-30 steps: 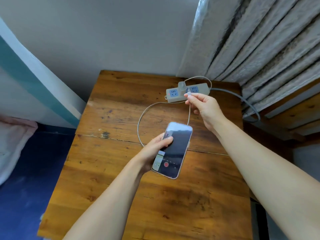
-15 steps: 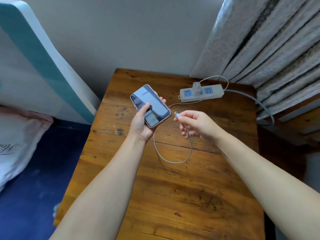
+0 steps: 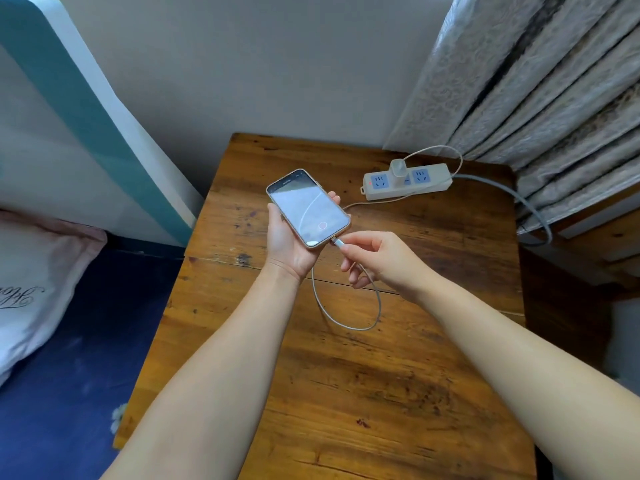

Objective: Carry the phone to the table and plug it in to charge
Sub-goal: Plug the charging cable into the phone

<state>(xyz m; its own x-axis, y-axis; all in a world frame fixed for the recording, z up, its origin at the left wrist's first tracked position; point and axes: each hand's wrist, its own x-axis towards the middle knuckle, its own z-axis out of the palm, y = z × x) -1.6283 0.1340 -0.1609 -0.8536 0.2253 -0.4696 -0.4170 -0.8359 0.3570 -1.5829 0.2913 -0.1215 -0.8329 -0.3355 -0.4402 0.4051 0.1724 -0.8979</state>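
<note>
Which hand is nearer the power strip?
Right. The right hand sits below the power strip, pinching the cable plug; the left hand, holding the phone, is farther left.

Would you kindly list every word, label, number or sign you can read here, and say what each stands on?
Nothing can be read for certain.
Phone screen: a small line of text near its top edge, too small to read; a red circle icon lower down, no lettering.
Pillow: dark cursive script cut off by the frame edge, not legible.
Power strip: blue socket faces only, no readable label.
</note>
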